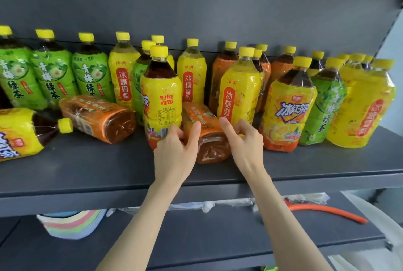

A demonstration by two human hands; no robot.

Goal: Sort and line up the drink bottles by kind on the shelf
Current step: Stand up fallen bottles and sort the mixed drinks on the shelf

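- Drink bottles stand in a loose, mixed row along the grey shelf [87, 172], all with yellow caps: green-labelled, yellow-labelled and orange-labelled ones jumbled together.
- An orange bottle [205, 131] lies on its side at the middle of the shelf, base towards the front edge, wedged between an upright iced-tea bottle [161, 92] on its left and a yellow pear bottle [239, 92] on its right.
- The left hand [174, 153] grasps that orange bottle, thumb laid over its top and fingers curled down in the gap beside the iced-tea bottle.
- The right hand [246, 142] has its thumb against the orange bottle's right side; its fingers are curled in front of the pear bottle's base, and I cannot tell whether they hold anything.
- Further left, a second orange bottle [98, 118] and a fallen yellow bottle [19, 133] also lie flat, in front of three green tea bottles [52, 74].
- On the lower shelf lies an orange hose [327, 210].
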